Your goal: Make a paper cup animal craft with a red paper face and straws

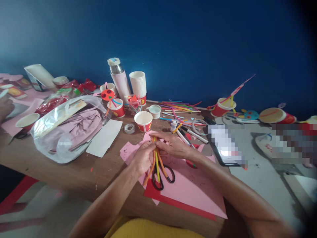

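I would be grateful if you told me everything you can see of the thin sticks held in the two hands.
The thin sticks are a small bundle, orange and one yellow, looking like plastic straws or pipe cleaners. The left hand and right hand pinch their upper ends together; the lower ends splay toward the person, over black-handled scissors on pink paper.

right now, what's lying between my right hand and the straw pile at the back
In the head view, a few markers lie between the right hand, pinching held straws, and the straw pile.
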